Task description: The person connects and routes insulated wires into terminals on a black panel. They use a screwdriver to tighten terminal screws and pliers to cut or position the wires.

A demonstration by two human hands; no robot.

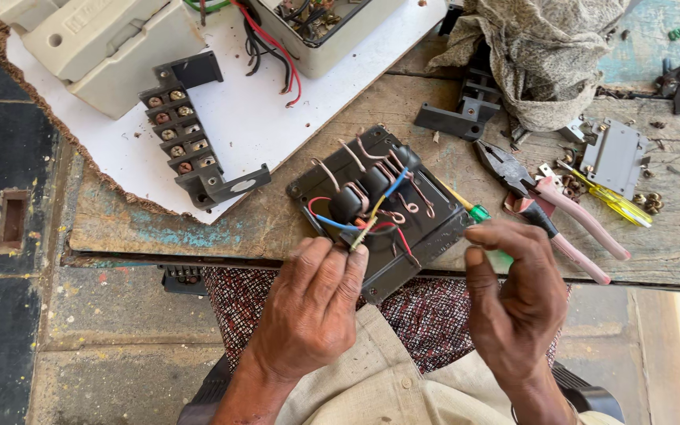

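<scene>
A black electrical base (426,228) with black coils, bare copper leads and blue, red and yellow wires lies at the near edge of the wooden bench (277,220). My left hand (312,303) rests on its near left corner, fingertips pinching the yellow-green wire (365,228). My right hand (517,295) holds a green-handled screwdriver (478,212), whose yellow shaft reaches toward the base's right side.
Pink-handled pliers (560,212) and a yellow screwdriver (611,201) lie to the right among loose screws. A black terminal block (186,138) sits on a white sheet (261,118), with grey casings (112,47) behind. A crumpled cloth (545,55) lies at the back right.
</scene>
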